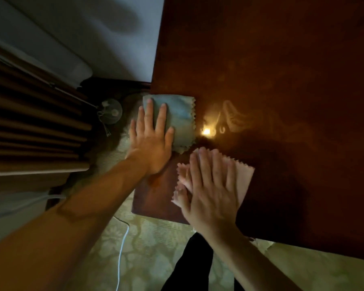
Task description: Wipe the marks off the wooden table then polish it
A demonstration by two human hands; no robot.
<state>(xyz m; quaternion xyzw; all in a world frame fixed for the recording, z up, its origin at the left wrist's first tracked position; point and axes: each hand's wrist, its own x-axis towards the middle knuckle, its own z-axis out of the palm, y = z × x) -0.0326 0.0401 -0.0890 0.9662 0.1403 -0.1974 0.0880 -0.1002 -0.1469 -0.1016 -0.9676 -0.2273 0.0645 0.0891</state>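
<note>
white cable (122,244) on patterned floor (147,244); brown curtain (34,131) beside.

I can read no writing anywhere here. My two cloths carry no label, brand or number that shows, and nothing legible stands on the table top. The floor shows only a pattern.

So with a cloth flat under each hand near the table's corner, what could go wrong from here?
The blue cloth under the left hand overhangs the table edge, so an outward stroke could drag it off. The right hand may push the pink cloth past the smear marks beside the light glare, leaving them unwiped.
</note>
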